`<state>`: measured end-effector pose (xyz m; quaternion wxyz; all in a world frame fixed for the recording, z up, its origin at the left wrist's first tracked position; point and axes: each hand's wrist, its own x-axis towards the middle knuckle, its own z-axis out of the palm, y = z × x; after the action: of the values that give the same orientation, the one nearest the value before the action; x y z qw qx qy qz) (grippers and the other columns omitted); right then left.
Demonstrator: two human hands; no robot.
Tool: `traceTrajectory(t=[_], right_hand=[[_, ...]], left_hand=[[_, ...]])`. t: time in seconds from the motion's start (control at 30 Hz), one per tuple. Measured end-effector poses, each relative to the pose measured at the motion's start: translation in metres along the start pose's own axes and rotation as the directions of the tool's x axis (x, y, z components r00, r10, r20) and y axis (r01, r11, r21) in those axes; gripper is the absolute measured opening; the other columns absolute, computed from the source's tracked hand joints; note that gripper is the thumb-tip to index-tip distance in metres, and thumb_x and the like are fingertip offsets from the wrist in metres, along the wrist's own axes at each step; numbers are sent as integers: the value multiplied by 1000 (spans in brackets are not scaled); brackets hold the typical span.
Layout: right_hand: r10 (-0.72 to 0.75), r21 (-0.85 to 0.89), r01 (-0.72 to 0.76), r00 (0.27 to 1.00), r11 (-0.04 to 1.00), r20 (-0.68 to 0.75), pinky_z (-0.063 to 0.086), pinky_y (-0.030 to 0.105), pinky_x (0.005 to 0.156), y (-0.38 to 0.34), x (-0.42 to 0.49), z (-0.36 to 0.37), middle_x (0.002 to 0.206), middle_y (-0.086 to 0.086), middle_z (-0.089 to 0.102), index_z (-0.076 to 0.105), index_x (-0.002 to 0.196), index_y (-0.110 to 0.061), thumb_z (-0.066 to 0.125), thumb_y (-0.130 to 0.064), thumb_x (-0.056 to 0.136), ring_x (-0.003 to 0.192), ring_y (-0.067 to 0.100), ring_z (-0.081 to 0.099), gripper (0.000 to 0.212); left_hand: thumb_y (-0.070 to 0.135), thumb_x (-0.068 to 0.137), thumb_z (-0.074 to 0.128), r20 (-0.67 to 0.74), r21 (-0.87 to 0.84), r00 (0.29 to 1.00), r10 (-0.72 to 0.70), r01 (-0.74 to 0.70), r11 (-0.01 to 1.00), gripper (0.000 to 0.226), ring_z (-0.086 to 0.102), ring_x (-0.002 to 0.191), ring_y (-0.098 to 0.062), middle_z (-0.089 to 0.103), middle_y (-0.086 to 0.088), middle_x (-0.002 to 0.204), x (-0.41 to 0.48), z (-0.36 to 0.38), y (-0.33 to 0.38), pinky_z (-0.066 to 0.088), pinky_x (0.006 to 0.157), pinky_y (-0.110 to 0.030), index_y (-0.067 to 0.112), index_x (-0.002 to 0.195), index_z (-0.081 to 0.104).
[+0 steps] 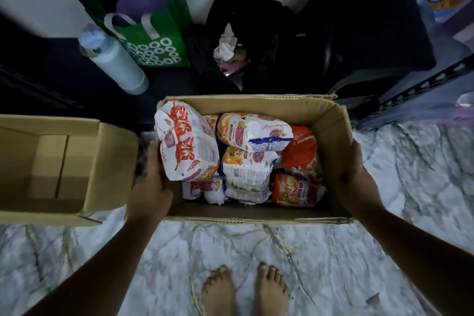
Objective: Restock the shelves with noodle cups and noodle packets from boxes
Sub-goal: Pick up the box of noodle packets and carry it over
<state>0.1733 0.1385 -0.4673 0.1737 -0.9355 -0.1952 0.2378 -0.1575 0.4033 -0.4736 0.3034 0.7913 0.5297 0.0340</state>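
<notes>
- head view looks straight down at an open brown cardboard box point(333, 136) sitting on a grey-veined white marble floor point(256, 251).
- the left hand point(151, 185) clasps the box's left wall, fingers laid along the outside and thumb hooked over the rim.
- the right hand point(351, 177) holds the right wall the same way; its thumb is dim in shadow at the rim.
- the box holds plastic noodle packets: a big white multipack with red-orange print point(188, 143) leaning at the left, white-and-orange packs point(254, 133) in the middle, and orange-red packs point(300, 151) at the right.
- a round red-and-blue logo shows on several packs, but the lettering is too blurred to read.
- a second brown cardboard box point(107, 161) lies just left of it, its flaps open.
- behind stand a green tote bag with white rings point(154, 41), a pale blue-white bottle point(115, 61), and a black bag point(256, 33) with crumpled white material on it.
- a black slotted metal shelf frame point(423, 87) runs at the right.
- two bare feet point(243, 290) stand below the box.
</notes>
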Motion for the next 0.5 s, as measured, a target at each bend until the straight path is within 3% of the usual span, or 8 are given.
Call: traceTrajectory(t=[0.1, 0.2, 0.3, 0.4, 0.5], right_hand=[[43, -18, -43, 999, 999, -10, 36, 38, 71, 1, -4, 3, 118, 31, 64, 1, 163, -28, 48, -27, 95, 95, 48, 63, 83], [41, -36, -42, 999, 998, -21, 38, 39, 69, 0, -6, 3, 94, 24, 62, 2, 164, -30, 53, -8, 96, 79, 42, 58, 88], [-18, -84, 15, 999, 996, -33, 34, 39, 67, -1, 1, 1, 82, 18, 54, 2, 165, -25, 52, -6, 96, 69, 32, 46, 87], [-74, -55, 74, 997, 996, 3, 41, 40, 71, 6, 12, 8, 105, 32, 63, -3, 164, -26, 53, -9, 99, 82, 44, 62, 87], [-48, -3, 49, 996, 999, 80, 51, 55, 86, 6, 18, 6, 141, 33, 45, -6, 160, -33, 55, -11, 96, 111, 53, 58, 91]], left_hand=[[2, 90, 60, -36, -55, 997, -64, 62, 997, 103, 66, 86, -38, 67, -12, 124, 1, 5, 5, 59, 71, -50, 50, 160, 1], [10, 98, 56, -61, -108, 988, -139, 132, 985, 78, 66, 103, -42, 68, -11, 123, -2, 10, 2, 57, 84, -54, 43, 158, 18], [6, 99, 54, -90, -101, 984, -156, 147, 984, 70, 66, 99, -44, 69, -15, 117, -2, 15, -3, 55, 78, -49, 31, 157, 24], [-4, 91, 57, -88, -35, 993, -85, 82, 996, 91, 66, 77, -34, 70, -15, 109, 0, 17, -5, 56, 62, -44, 31, 162, 12], [-1, 93, 58, -27, -30, 998, -60, 59, 998, 91, 64, 80, -32, 66, -15, 120, 6, 12, -5, 51, 63, -38, 31, 162, 8]])
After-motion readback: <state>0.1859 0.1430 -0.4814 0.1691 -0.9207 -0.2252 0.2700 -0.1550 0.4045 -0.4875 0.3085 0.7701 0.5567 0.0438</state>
